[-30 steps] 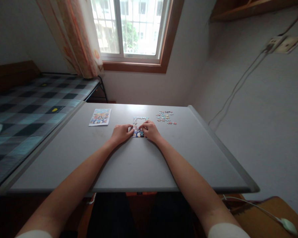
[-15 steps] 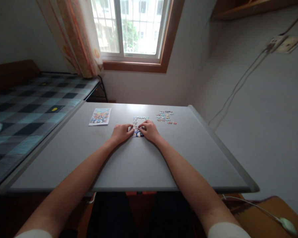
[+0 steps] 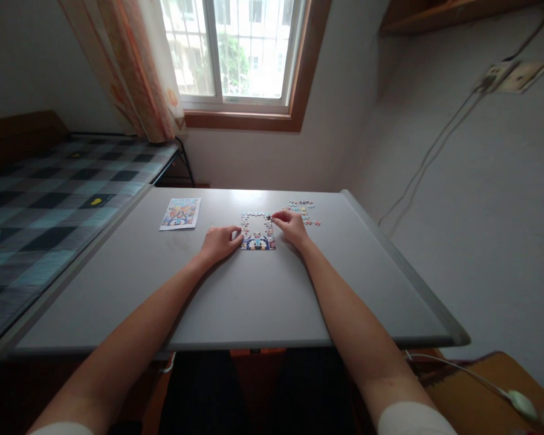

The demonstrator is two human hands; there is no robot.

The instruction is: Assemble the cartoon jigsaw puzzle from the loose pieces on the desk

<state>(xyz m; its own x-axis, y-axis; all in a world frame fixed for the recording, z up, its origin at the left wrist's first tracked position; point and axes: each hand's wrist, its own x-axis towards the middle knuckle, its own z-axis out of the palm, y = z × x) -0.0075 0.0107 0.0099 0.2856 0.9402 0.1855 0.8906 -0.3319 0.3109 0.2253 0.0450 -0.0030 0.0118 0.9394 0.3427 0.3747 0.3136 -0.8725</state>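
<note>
A partly assembled jigsaw puzzle (image 3: 258, 243) lies flat on the grey table (image 3: 254, 296), its frame joined around a bare middle and a blue-and-white penguin picture along the near side. My left hand (image 3: 220, 243) rests on the table with curled fingers, thumb and forefinger holding the puzzle's left edge. Over the far right corner, my right hand (image 3: 292, 226) pinches a small dark puzzle piece (image 3: 269, 218) between thumb and forefinger. Behind that hand are loose puzzle pieces (image 3: 304, 205), partly covered by it.
A printed picture sheet (image 3: 180, 214) lies on the table at the far left. Left of the table stands a bed with a checked cover (image 3: 118, 175). A window (image 3: 249, 54) is ahead, and cables (image 3: 430, 154) hang on the right wall.
My right hand has moved right and away from me, from the puzzle's middle to its far right corner, uncovering the near right part. My left hand stays at the left edge.
</note>
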